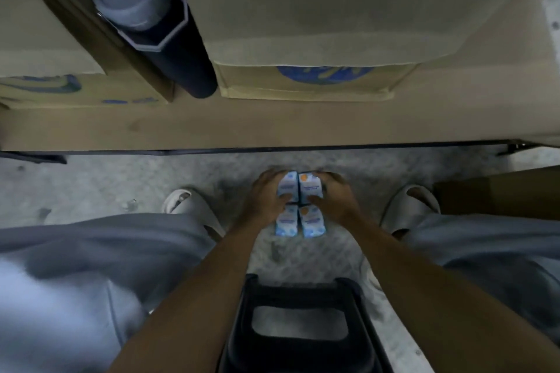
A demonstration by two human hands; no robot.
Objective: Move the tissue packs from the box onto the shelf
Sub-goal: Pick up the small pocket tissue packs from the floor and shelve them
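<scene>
Head view. Left hand (pixel 266 198) and right hand (pixel 335 198) clamp from opposite sides on a block of four blue-and-white tissue packs (pixel 300 206), stacked two by two. The fingers curl round the far pair and the thumbs lie on top. The block sits between the knees, over the speckled floor (pixel 91 184); whether it touches the floor cannot be told. Left sandal (pixel 191 206) and right sandal (pixel 415 203) flank the hands. A black stool (pixel 303 291) lies nearest the camera. Ahead, the brown shelf (pixel 272 124) carries a left cardboard carton (pixel 75 90) and a centre cardboard carton (pixel 303 81), with a dark bottle (pixel 145 24) between them. An open box (pixel 500 194) stands beside the right sandal.
</scene>
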